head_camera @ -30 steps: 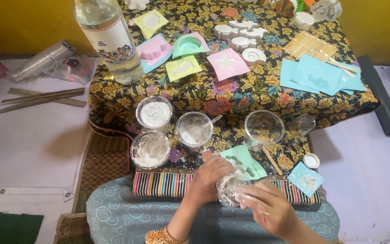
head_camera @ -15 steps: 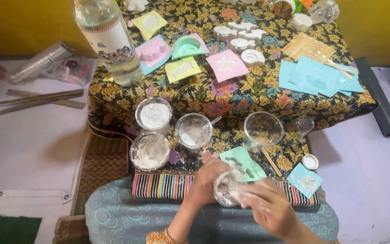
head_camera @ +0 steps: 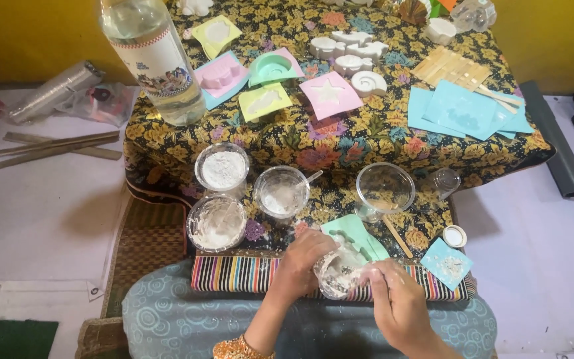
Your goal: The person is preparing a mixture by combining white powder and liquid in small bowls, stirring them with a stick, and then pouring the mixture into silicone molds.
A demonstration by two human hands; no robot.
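Note:
My left hand (head_camera: pixel 303 266) and my right hand (head_camera: pixel 398 302) are both closed around a small clear plastic cup (head_camera: pixel 338 274) smeared with white paste. I hold it tilted over the striped cloth at the table's near edge. Just beyond the cup lies a mint green mould (head_camera: pixel 357 236). A wooden stick (head_camera: pixel 398 237) lies to its right. Three clear cups stand further left: one with white powder (head_camera: pixel 222 167), one with white paste (head_camera: pixel 216 223), and one with a spoon in it (head_camera: pixel 282 193).
An empty clear bowl (head_camera: pixel 384 189) stands behind the mould. A large clear bottle (head_camera: pixel 154 56) rises at the back left of the floral-cloth table (head_camera: pixel 340 143). Coloured moulds (head_camera: pixel 330 94), white plaster shapes (head_camera: pixel 353 56) and blue sheets (head_camera: pixel 463 110) cover the far side. A small blue mould (head_camera: pixel 446 262) lies right.
Both hands stay on the small cup and have shifted only slightly, working it between them. Everything on the table stays where it was.

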